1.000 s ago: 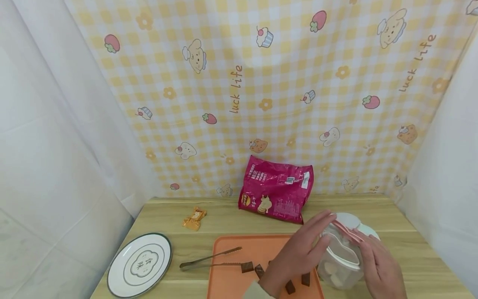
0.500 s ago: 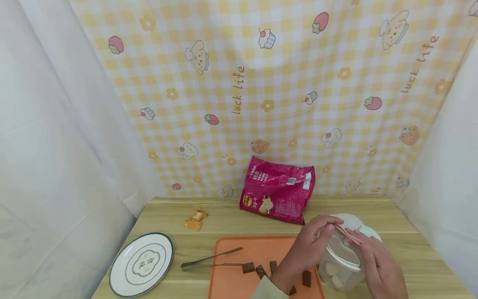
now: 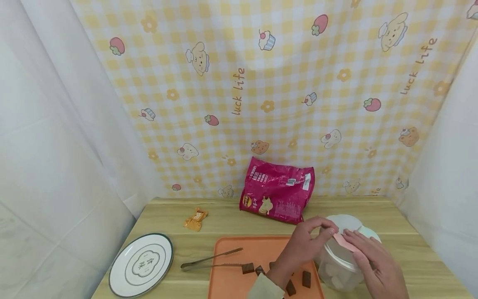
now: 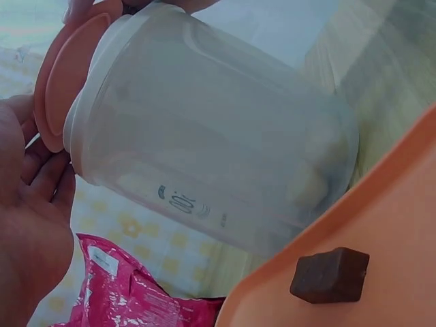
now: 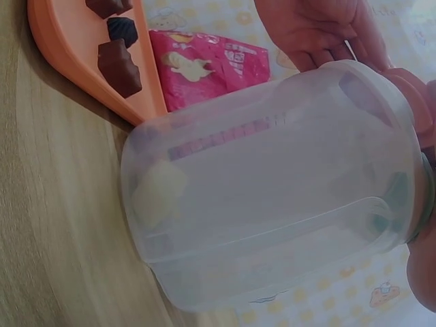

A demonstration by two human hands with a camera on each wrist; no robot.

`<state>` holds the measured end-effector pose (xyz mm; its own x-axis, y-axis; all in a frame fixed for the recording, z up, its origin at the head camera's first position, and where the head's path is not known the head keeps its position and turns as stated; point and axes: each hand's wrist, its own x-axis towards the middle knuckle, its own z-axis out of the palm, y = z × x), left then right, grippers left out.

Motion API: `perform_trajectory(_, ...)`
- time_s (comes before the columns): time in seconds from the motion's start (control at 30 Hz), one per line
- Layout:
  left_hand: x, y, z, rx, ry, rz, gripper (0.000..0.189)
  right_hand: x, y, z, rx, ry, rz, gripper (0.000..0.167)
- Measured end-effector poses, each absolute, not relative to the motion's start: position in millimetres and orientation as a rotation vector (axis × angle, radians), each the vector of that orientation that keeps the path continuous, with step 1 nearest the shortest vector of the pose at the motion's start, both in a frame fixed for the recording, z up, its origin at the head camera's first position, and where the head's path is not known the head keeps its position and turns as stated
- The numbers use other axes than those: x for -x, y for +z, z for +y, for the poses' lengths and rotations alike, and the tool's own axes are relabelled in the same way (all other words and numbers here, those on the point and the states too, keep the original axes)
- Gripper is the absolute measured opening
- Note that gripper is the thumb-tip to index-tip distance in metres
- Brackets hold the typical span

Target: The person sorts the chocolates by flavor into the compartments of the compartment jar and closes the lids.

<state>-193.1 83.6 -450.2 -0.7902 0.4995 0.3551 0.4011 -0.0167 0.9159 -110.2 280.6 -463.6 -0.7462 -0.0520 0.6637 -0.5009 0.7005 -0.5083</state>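
A tall translucent plastic storage jar point(image 3: 337, 270) stands right of the tray, with some pale pieces at its bottom. Its top has a pink flap lid point(image 3: 344, 242), tilted over the opening, beside white and pale green lid sections. My left hand point(image 3: 308, 243) pinches the flap's left end; the left wrist view shows fingers between the flap point(image 4: 65, 82) and the jar's rim. At the other end, my right hand point(image 3: 381, 261) holds the flap between thumb and fingers, the fingers lying over its far side.
An orange tray point(image 3: 231, 286) bears several chocolate pieces point(image 3: 306, 279). Metal tongs point(image 3: 203, 262) lie across its left edge. A white plate point(image 3: 123, 270) sits far left, an orange-wrapped sweet point(image 3: 196, 219) behind it. A magenta snack bag point(image 3: 278, 189) leans against the patterned curtain point(image 3: 239, 137).
Both hands have tipped the pink flap, so more of its outer face shows now. My left hand has shifted its fingers along the flap. The jar stays in place.
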Motion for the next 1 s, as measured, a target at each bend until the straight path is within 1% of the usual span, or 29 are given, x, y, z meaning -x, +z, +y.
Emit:
perform_trajectory(0.3, 201.4, -466.9, 77.9, -1.258, 1.982, 2.03, 0.021, 110.1, -464.8, 283.7, -0.485, 0.838, -2.309, 0.056)
perform_trajectory(0.47, 201.0, -471.2, 77.9, -1.271, 1.973, 2.021, 0.022, 111.1, -464.2, 286.4, -0.518, 0.801, -2.318, 0.061)
perform_trajectory(0.63, 200.0, -474.1, 77.6, -1.31, 1.971, 2.022, 0.019, 110.9, -464.8, 287.5, -0.545, 0.785, -2.318, 0.065)
perform_trajectory(0.83, 200.3, -478.1, 78.0, -1.369, 2.01, 1.983, 0.016, 111.0, -464.9, 287.7, -0.552, 0.782, -2.329, 0.067)
perform_trajectory(1.0, 201.6, -483.0, 78.7, -1.35, 2.039, 1.929, 0.016, 111.8, -465.4, 287.4, -0.56, 0.777, -2.326, 0.067)
